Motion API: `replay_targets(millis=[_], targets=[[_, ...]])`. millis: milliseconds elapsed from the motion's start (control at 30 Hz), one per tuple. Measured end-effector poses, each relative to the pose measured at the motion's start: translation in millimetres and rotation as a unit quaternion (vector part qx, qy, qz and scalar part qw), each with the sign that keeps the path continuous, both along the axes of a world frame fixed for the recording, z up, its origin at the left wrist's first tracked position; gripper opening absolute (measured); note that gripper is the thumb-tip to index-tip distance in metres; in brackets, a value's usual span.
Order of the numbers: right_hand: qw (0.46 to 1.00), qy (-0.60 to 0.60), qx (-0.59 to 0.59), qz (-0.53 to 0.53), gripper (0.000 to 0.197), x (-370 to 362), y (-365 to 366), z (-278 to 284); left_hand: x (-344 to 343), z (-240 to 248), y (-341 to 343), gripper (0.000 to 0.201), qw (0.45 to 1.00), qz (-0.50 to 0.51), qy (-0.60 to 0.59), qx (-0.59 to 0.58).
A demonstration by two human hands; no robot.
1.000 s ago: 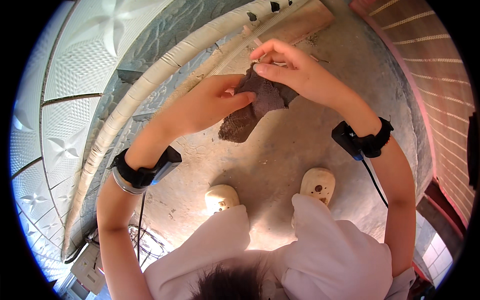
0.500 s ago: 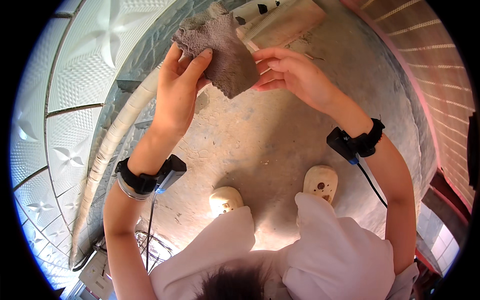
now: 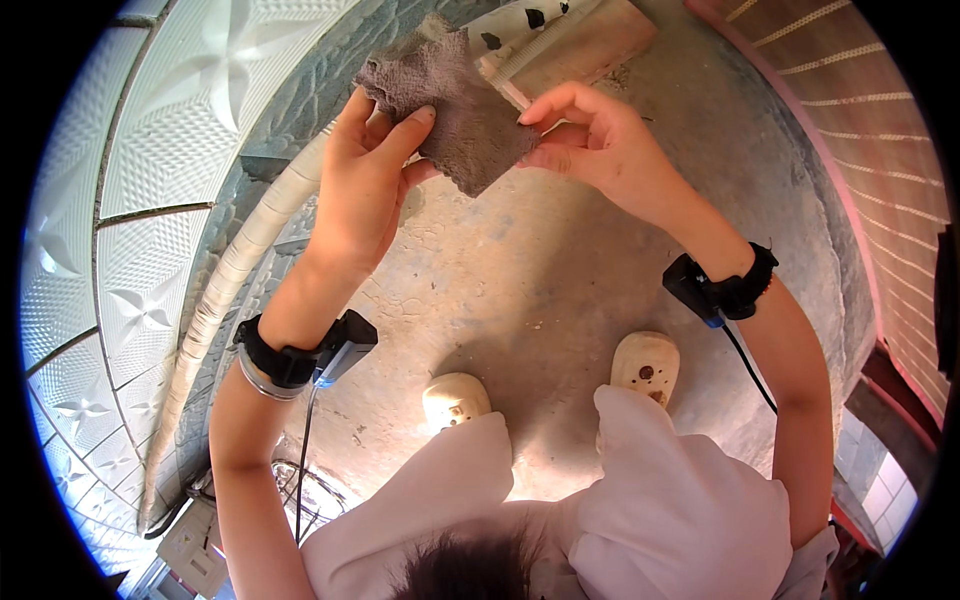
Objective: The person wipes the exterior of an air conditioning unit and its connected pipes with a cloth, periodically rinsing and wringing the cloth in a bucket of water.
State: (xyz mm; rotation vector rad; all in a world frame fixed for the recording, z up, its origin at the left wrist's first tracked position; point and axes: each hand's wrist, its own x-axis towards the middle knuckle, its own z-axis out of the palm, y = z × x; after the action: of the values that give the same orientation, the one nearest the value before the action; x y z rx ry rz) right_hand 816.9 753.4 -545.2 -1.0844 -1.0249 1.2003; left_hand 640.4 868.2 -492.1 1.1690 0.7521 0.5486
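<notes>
A folded grey-brown cloth with a rough, towel-like surface hangs between my hands in the upper middle of the head view. My left hand grips its left side, thumb lying across the front and fingers mostly hidden behind. At the cloth's right corner, the thumb and forefinger of my right hand pinch the edge, and the other fingers curl in. Black straps with small dark devices sit on both wrists, the left one and the right one, each trailing a cable.
White embossed tiles cover the wall at left, with a wrapped pale pipe along its foot. A striped reddish fabric hangs at right. Beyond the cloth lies a flat pinkish-brown panel. My pale clogs stand on the concrete floor.
My right thumb and fingers have closed from a loose spread onto the cloth's right corner. The cloth and both hands have shifted slightly right.
</notes>
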Motion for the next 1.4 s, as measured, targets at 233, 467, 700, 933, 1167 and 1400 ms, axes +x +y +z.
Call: replay_targets(millis=[233, 467, 700, 933, 1167, 1400], targets=[[0.999, 0.034, -0.022, -0.034, 0.027, -4, 1, 6, -2, 0, -1, 0.033, 0.998, -0.030, 0.034, 0.052], [0.993, 0.048, -0.053, -0.088, 0.038, -15, 4, 12, 4, 1, -15, 0.045, 0.987, -0.081, -0.015, 0.138], [0.986, 0.043, -0.096, -0.127, 0.049, -26, 9, 26, 5, -11, -23, 0.049, 0.928, -0.090, 0.061, 0.357], [0.987, 0.072, -0.089, -0.113, 0.052, -26, 9, 20, 5, 1, -19, 0.032, 0.983, -0.003, 0.044, 0.178], [0.987, 0.092, 0.004, -0.132, 0.036, -29, 14, 19, 4, 6, -15, 0.038, 0.927, -0.040, 0.085, 0.363], [0.932, -0.257, 0.184, -0.177, 0.025, 13, 54, 52, 57, 55, -2, 0.035, 0.759, 0.157, 0.032, 0.632]])
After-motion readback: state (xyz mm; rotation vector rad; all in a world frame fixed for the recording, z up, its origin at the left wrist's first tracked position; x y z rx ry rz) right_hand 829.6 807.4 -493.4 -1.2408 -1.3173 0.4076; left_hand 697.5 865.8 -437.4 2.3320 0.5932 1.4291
